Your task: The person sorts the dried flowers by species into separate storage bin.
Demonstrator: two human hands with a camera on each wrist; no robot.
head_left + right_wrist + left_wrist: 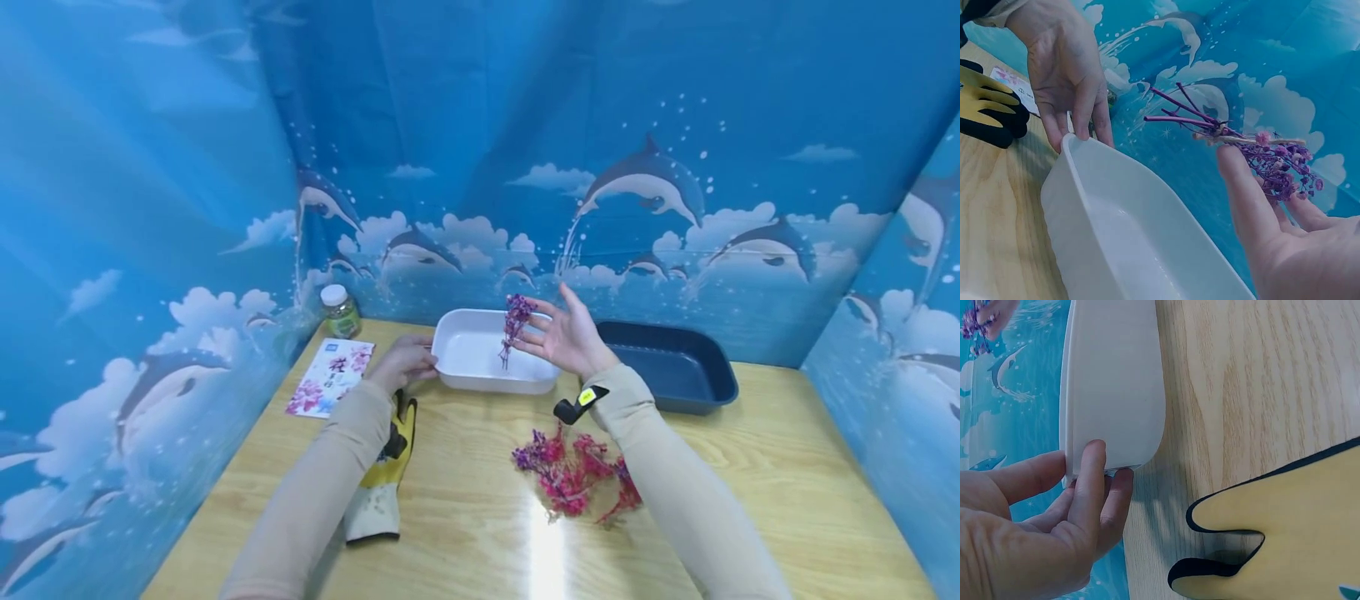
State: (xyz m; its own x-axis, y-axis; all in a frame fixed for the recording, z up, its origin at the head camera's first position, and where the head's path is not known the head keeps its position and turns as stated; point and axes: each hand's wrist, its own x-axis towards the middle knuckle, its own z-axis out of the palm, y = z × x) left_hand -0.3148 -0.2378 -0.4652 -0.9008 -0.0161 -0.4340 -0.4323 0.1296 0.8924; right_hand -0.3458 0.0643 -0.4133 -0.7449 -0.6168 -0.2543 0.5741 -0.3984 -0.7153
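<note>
My left hand grips the left end of a white rectangular dish, fingers and thumb on either side of its rim. In the left wrist view, the fingertips press against the dish's outer wall. Above that dish, my right hand holds a small bunch of purple dried flowers between thumb and fingers. From the head, its stems point down over the dish. The right wrist view shows the bare stems sticking out past the thumb, with the blossoms beside the fingers.
Right of the white dish stands a dark blue rectangular dish. Loose pink and purple dried flowers lie near the right forearm. A yellow and black glove, a floral-printed card and a white-lidded jar are at left. Dolphin-print curtains surround the table.
</note>
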